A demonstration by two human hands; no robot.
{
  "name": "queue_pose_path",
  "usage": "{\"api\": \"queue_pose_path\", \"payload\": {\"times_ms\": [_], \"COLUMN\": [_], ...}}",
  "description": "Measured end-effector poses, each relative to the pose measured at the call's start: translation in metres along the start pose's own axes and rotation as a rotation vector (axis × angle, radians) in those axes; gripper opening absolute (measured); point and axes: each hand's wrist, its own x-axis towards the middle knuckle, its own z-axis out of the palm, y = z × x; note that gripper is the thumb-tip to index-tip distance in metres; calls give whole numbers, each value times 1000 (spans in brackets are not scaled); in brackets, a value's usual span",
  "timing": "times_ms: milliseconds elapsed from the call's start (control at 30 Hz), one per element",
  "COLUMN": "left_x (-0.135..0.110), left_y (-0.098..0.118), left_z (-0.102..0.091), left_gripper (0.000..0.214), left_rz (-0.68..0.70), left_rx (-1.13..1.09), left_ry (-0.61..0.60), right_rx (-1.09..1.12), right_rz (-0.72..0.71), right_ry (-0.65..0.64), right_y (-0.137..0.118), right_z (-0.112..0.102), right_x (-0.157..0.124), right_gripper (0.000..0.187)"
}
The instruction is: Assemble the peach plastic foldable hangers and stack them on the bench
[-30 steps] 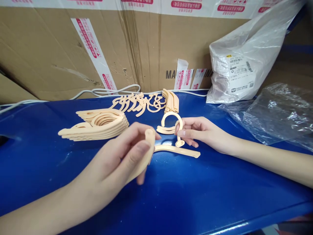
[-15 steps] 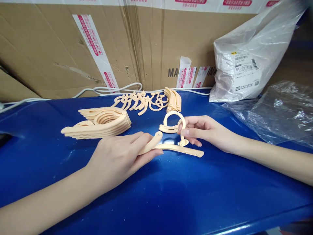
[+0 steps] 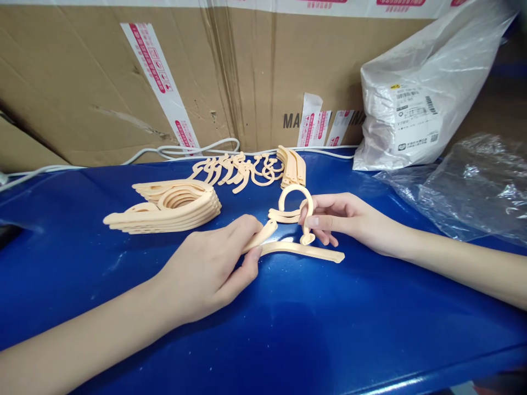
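head view: left hand (image 3: 214, 269) grips a strip (image 3: 263, 233), right hand (image 3: 343, 220) pinches a hook (image 3: 309, 202).

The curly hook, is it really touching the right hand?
Touching. The head view shows it: the right hand pinches the curly hook, with the thumb pressed against its stem.

You can read "MA" on the upper-centre cardboard box (image 3: 251, 71) and "Y789" on the label (image 3: 414, 123) of the upper-right bag (image 3: 448, 71).
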Motion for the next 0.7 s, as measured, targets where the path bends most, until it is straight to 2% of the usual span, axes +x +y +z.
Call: {"api": "queue_pose_path", "payload": {"times_ms": [133,400,700], "left_x": [0,0,0], "left_y": [2,-2,-1], "left_z": [-2,-2,-3], "left_gripper": [14,23,25], "left_rz": [-60,138,134], "left_rx": [-14,-38,-11], "left_ry": [-13,-89,-53], "right_rx": [40,132,191], "right_rz": [11,43,34], "right_ry": [11,20,59], "right_y": [2,1,-1], "right_z": [-1,-1,-3], "right_x": [1,1,1], "right_gripper": [15,27,33]}}
